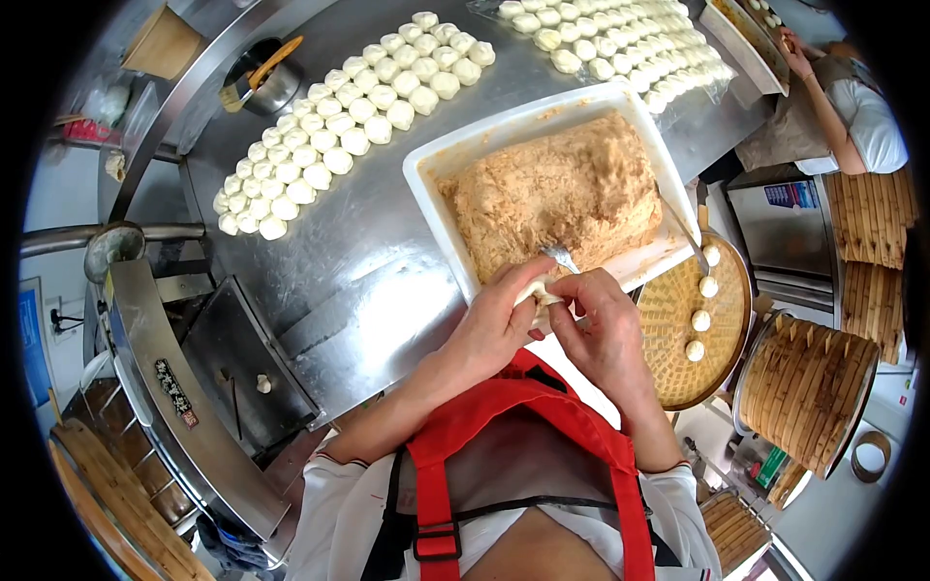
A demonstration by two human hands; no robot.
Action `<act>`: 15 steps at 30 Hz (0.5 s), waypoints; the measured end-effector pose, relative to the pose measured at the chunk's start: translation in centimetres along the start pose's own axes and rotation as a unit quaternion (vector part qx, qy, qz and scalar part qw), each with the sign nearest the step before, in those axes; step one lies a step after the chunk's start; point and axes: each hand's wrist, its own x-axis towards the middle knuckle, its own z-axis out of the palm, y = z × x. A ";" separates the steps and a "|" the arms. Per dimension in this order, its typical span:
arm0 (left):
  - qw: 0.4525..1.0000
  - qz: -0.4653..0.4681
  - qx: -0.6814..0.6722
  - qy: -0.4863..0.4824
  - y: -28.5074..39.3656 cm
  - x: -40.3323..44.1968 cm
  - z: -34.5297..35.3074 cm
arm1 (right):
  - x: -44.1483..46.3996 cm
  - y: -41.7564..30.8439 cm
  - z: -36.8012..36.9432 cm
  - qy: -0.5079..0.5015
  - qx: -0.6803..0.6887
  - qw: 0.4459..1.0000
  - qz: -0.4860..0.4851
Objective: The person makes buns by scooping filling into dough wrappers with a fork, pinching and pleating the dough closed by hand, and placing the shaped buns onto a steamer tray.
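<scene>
Close in front of my chest, my left hand point(496, 315) cups a piece of white bun dough point(537, 290). The fingers of my right hand point(603, 329) pinch the edge of the same dough. What lies inside the dough is hidden by my fingers. Just beyond my hands stands a white tub point(429, 187) heaped with orange-brown filling point(552, 189). A shiny metal tool end point(560, 256) shows at the near side of the filling, by my right fingertips; I cannot tell whether a hand holds it.
Rows of white dough pieces point(358, 116) lie on the steel table point(358, 281), with more rows point(610, 44) at the back right. A round woven tray point(668, 349) on the right carries several buns. Bamboo steamers point(804, 387) stand beyond it. A co-worker point(843, 116) is at far right.
</scene>
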 end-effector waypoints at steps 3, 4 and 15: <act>1.000 -0.007 0.017 -0.019 0.2 0.2 -0.4 | -0.3 0.2 0.0 0.005 -0.012 1.000 -0.012; 0.999 -0.013 0.017 -0.026 0.2 0.3 -0.5 | -0.3 0.4 0.0 0.009 -0.017 1.000 -0.021; 0.987 -0.125 -0.055 -0.081 2.3 0.4 -2.2 | 0.4 -0.6 -0.5 -0.019 -0.056 0.998 -0.027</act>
